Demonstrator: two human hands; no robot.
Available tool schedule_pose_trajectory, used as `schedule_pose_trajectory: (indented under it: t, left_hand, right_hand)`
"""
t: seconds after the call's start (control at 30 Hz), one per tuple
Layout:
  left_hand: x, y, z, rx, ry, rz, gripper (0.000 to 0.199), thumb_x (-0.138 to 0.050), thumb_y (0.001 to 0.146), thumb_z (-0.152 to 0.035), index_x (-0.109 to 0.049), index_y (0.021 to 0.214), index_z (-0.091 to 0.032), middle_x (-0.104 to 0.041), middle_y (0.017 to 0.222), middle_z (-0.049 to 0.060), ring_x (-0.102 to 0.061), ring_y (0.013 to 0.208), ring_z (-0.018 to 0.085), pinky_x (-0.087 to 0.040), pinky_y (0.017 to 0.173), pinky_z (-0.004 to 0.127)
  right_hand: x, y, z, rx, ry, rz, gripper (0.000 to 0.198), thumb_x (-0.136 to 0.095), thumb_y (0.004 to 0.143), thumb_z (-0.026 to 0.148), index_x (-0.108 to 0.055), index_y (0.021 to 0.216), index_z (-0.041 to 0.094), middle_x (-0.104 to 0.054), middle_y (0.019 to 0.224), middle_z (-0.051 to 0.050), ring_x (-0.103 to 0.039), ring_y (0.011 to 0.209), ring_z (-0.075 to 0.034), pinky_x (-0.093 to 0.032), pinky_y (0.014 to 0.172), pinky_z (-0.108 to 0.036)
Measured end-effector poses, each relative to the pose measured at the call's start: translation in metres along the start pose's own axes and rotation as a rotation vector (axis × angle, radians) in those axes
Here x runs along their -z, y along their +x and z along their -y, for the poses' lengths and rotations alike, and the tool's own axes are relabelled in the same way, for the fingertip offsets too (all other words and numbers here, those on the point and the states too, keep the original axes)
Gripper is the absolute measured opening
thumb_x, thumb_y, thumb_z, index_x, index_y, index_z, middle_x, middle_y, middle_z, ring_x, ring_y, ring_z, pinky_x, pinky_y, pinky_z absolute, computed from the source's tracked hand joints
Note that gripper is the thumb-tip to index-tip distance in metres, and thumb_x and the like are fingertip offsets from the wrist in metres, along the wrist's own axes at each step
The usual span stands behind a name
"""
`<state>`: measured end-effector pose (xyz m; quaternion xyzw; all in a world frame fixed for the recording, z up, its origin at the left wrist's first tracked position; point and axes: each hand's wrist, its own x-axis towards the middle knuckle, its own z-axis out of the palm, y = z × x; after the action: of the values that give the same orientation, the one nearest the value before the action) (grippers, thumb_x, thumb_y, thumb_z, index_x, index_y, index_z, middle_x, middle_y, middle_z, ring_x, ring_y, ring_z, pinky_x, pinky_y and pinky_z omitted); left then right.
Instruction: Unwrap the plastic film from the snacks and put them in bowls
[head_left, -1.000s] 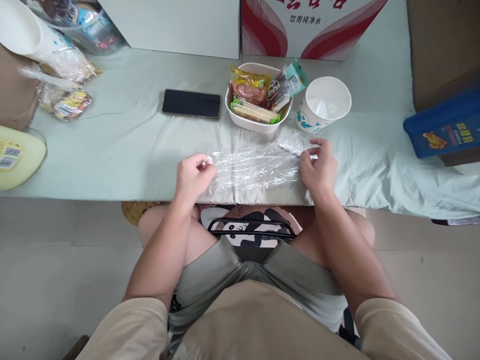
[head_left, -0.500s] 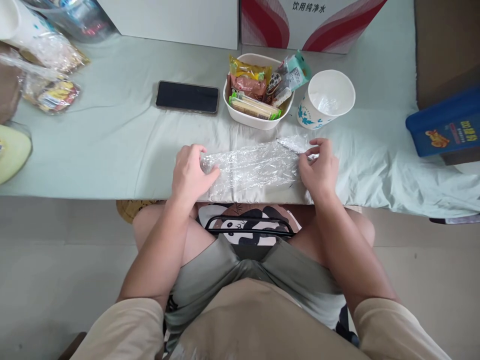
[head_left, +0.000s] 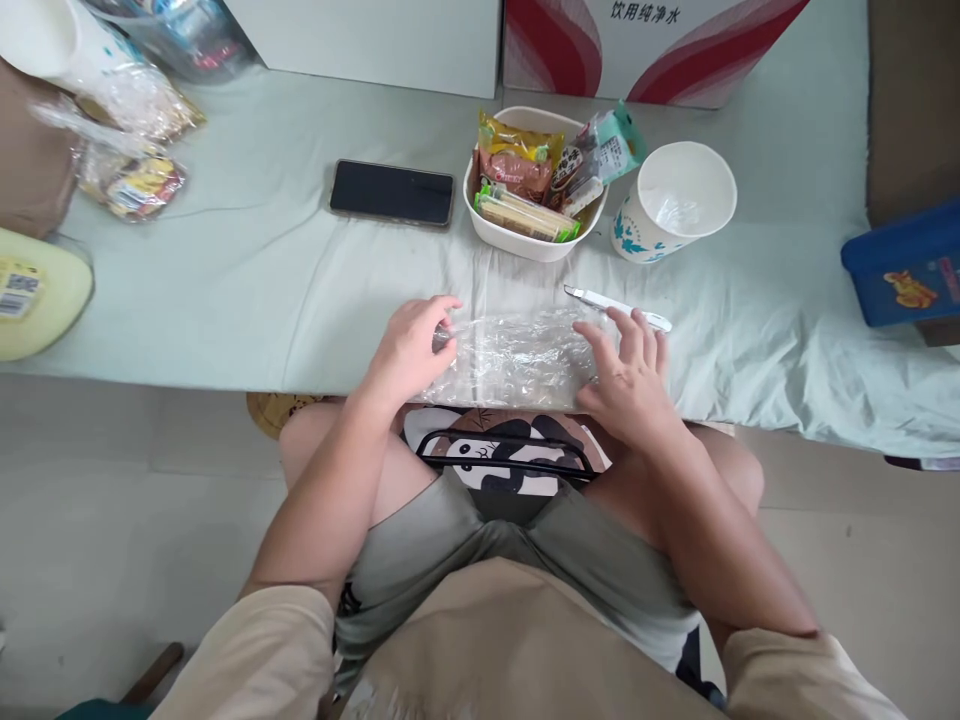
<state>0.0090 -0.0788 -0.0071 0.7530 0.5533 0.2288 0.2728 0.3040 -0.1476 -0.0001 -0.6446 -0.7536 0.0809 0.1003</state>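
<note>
A crumpled sheet of clear plastic wrap (head_left: 521, 358) lies along the table's front edge between my hands. My left hand (head_left: 414, 352) is at its left end, thumb and curled fingers apart, touching the plastic. Over the right end, my right hand (head_left: 628, 375) has its fingers spread and holds nothing. Just behind that hand lies a white utility knife (head_left: 619, 306), its blade end pointing left; the fingertips partly overlap its handle in view.
Behind the plastic are a black phone (head_left: 391, 193), a white bowl (head_left: 517, 240) of wrapped snacks and a paper cup (head_left: 673, 203) with clear plastic inside. A blue box (head_left: 907, 265) stands right. Bagged food (head_left: 142, 185) and a pale yellow-green container (head_left: 45, 295) are left.
My right hand has let go of the utility knife, which now lies on the table, and has opened over the plastic. My left hand has moved slightly right; the plastic looks shorter.
</note>
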Motion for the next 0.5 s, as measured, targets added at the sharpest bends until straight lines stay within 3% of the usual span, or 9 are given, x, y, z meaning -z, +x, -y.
schedule_pose_trajectory:
  t: [0.1,0.23,0.33,0.4,0.47,0.5]
  left_hand:
    - [0.007,-0.004,0.002,0.019,-0.126,0.048,0.042,-0.061,0.08,-0.015,-0.063,0.121,-0.024,-0.068,0.09,0.001,-0.066,0.089,0.02,-0.053,0.088,0.034]
    - [0.011,-0.006,-0.001,-0.025,-0.295,0.109,0.036,-0.061,0.082,-0.02,-0.061,0.117,-0.024,-0.065,0.083,-0.002,-0.066,0.083,0.016,-0.054,0.086,0.032]
    - [0.011,-0.004,-0.01,-0.067,-0.35,0.179,0.031,-0.062,0.081,-0.02,-0.063,0.112,-0.024,-0.065,0.081,-0.002,-0.064,0.079,0.015,-0.054,0.086,0.031]
    - [0.011,-0.003,-0.017,-0.069,-0.379,0.236,0.028,-0.061,0.081,-0.019,-0.064,0.108,-0.023,-0.065,0.082,-0.002,-0.064,0.078,0.014,-0.054,0.084,0.03]
    - [0.011,-0.003,-0.022,-0.067,-0.443,0.281,0.026,-0.063,0.08,-0.019,-0.065,0.105,-0.023,-0.065,0.082,-0.001,-0.064,0.078,0.014,-0.055,0.082,0.03]
    - [0.012,-0.003,-0.023,-0.067,-0.495,0.3,0.026,-0.065,0.079,-0.019,-0.065,0.104,-0.023,-0.065,0.081,-0.001,-0.065,0.078,0.014,-0.056,0.081,0.03]
  right_hand:
    - [0.006,-0.008,-0.004,0.117,0.046,0.093,0.079,-0.058,0.072,0.013,-0.045,0.148,0.031,-0.036,0.161,-0.016,-0.027,0.156,-0.048,-0.025,0.118,-0.076]
    - [0.016,0.002,-0.003,0.21,0.156,-0.004,0.06,-0.062,0.083,0.031,-0.05,0.142,0.029,-0.04,0.161,-0.015,-0.028,0.156,-0.045,-0.027,0.12,-0.07]
    - [0.018,0.023,0.007,0.302,0.213,-0.024,0.058,-0.065,0.085,0.041,-0.053,0.14,0.027,-0.05,0.156,-0.015,-0.035,0.153,-0.042,-0.028,0.122,-0.064]
    - [0.016,0.037,0.015,0.363,0.236,0.085,0.056,-0.066,0.084,0.038,-0.056,0.137,0.026,-0.062,0.144,-0.014,-0.05,0.141,-0.039,-0.036,0.117,-0.059]
    - [0.016,0.047,0.022,0.364,0.242,0.263,0.04,-0.064,0.084,0.032,-0.064,0.123,0.025,-0.073,0.12,-0.01,-0.067,0.112,-0.032,-0.049,0.098,-0.048]
    - [0.018,0.05,0.025,0.343,0.244,0.35,0.027,-0.061,0.084,0.029,-0.067,0.11,0.024,-0.075,0.104,-0.008,-0.068,0.094,-0.027,-0.051,0.085,-0.041]
